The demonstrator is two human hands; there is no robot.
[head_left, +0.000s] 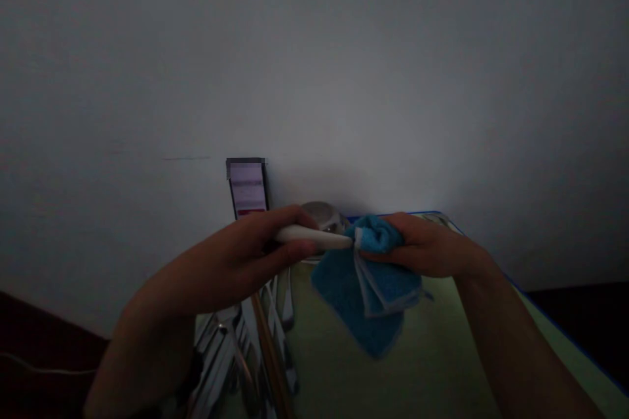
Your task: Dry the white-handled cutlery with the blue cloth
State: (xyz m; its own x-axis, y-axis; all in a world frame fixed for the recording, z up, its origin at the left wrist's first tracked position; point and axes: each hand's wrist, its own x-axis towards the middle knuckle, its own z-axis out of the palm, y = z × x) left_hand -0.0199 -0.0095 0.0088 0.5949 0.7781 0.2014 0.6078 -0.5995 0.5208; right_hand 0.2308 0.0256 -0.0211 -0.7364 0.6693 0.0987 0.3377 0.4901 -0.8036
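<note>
My left hand [268, 242] is closed round the thick white handle [314, 237] of a utensil, which lies nearly level and points to the right. The utensil's far end is hidden in a blue cloth [361, 301] with white edging, so its kind does not show. Closed on that cloth, my right hand [427, 245] pinches a bunched fold of it round the utensil's end. The rest of the cloth hangs down over the table. Below my left forearm lie several metal pieces of cutlery [233, 353] and wooden chopsticks [270, 347].
A phone [248, 186] with its screen lit leans against the pale wall [344, 78]. Behind my hands sits a round metal container [322, 213]. The green table [354, 380] has a blue edge along its back and right. At lower left runs a white cable [49, 370].
</note>
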